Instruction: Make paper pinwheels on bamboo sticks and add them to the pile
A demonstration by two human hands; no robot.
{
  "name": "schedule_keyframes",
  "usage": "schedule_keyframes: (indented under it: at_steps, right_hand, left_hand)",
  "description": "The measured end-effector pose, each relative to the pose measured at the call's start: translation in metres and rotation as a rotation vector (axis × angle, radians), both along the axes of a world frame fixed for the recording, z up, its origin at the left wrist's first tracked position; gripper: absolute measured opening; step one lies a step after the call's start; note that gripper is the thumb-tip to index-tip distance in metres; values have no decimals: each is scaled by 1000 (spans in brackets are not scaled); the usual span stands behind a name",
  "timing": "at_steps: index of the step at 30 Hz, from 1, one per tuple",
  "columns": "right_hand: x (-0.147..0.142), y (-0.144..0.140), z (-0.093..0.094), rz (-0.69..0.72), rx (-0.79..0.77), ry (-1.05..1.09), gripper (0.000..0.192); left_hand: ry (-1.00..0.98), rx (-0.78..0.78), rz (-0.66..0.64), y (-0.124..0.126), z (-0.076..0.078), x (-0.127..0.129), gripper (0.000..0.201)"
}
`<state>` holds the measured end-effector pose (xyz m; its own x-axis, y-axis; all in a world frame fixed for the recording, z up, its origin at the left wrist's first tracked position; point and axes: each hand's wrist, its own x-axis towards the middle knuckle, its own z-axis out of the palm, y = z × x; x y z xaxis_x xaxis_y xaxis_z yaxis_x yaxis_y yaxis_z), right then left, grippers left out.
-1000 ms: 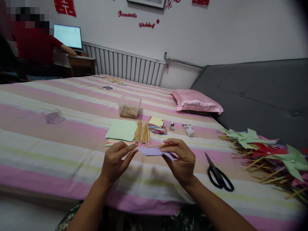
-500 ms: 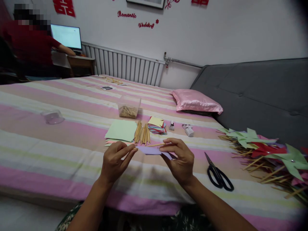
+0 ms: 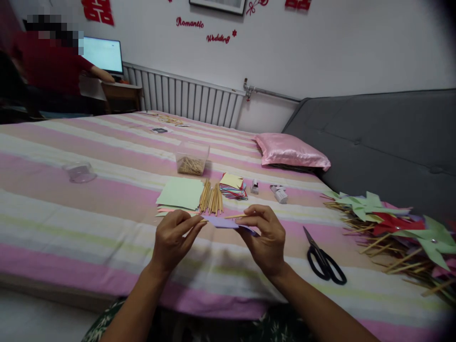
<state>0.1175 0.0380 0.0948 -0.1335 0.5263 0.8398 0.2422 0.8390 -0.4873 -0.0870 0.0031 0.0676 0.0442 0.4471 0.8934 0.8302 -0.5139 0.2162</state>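
On a pink-striped bed [image 3: 89,199], lower centre, the left hand [image 3: 173,240] and right hand [image 3: 267,240] pinch a thin, floppy-looking lilac paper sheet [image 3: 224,222] with a slim wooden stick [image 3: 233,216], best held at its edges.

White wall [image 3: 356,42]; radiator [image 3: 185,97]; grey sofa [image 3: 384,137]; striped bed [image 3: 71,199].

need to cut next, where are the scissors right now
In the head view the scissors lie shut on the striped bed cover, just right of the right hand, with the pinwheel pile further right.
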Motion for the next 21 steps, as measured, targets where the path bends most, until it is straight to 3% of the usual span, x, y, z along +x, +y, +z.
schedule_keyframes:
  at_steps: [21]
  right_hand:
    - [0, -1, 1, 1, -29, -1, 10]
  left_hand:
    - [0, 54, 39, 0, -2, -1, 17]
